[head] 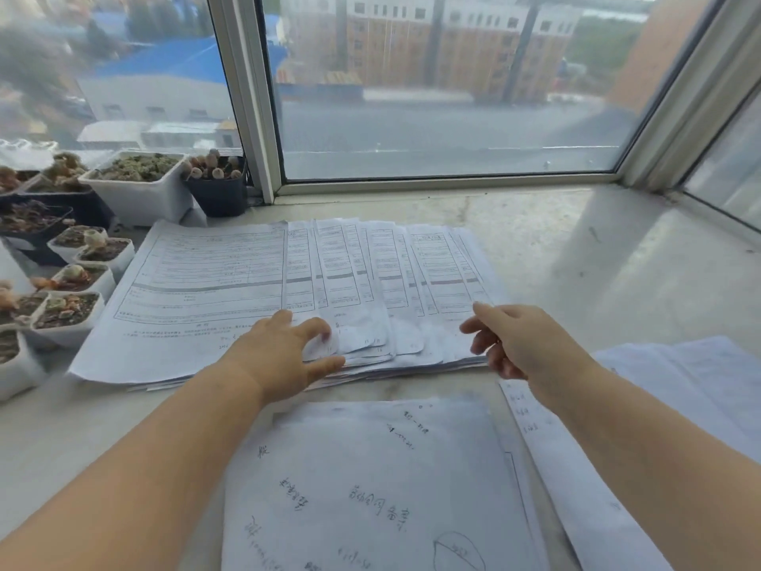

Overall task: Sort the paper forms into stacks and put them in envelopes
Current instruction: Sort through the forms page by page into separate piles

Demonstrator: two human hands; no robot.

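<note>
A fanned spread of printed paper forms lies across the pale sill, sheets overlapping toward the right. My left hand lies on the near edge of the spread, fingers on the curled lower corners and thumb under the edge. My right hand hovers at the spread's right end, fingers loosely bent, fingertips just over the rightmost sheets. A large white envelope or sheet with handwriting lies close to me. More white paper lies at the right under my right forearm.
Small white and dark pots of succulents crowd the left side of the sill, close to the forms' left edge. The window frame and glass close off the back. Bare marble sill stretches to the right.
</note>
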